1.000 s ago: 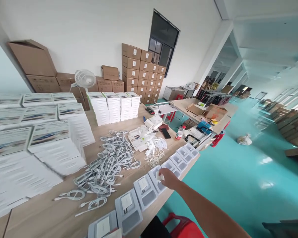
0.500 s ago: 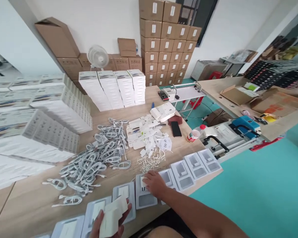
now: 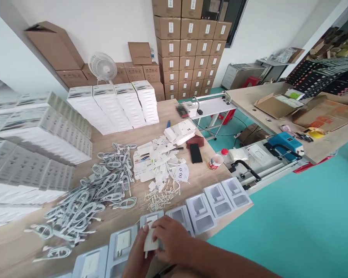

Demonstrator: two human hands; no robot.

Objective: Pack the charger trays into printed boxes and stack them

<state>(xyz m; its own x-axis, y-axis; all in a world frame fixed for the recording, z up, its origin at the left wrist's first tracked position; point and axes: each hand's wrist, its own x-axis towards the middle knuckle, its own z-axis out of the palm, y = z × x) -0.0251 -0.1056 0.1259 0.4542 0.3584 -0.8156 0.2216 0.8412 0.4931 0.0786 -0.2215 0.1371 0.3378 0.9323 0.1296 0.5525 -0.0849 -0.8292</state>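
Note:
At the near edge of the table, my left hand (image 3: 139,251) is closed around a white block-shaped power adapter (image 3: 150,242). My right hand (image 3: 174,238) meets it there, its bent fingers gripping the adapter's right side; how many adapters are in the hands is partly hidden. Just beyond the hands, a grey plastic tray (image 3: 143,219) with a white adapter in it is partly covered by them. To the left, another tray (image 3: 111,236) holds an adapter (image 3: 123,240) with metal prongs showing. On the right, a tray (image 3: 211,223) shows bare compartments.
Coiled grey-white cables (image 3: 95,193) lie in a heap at left. Small white sticks (image 3: 162,197) and paper scraps (image 3: 161,162) cover the middle, near a phone (image 3: 195,153) and a jar (image 3: 216,161). Stacked white boxes (image 3: 60,135) line the left and back.
My right hand has left the tray and come back to my left hand, onto the white adapter. An adapter now stays in that tray. The view has shifted rightward.

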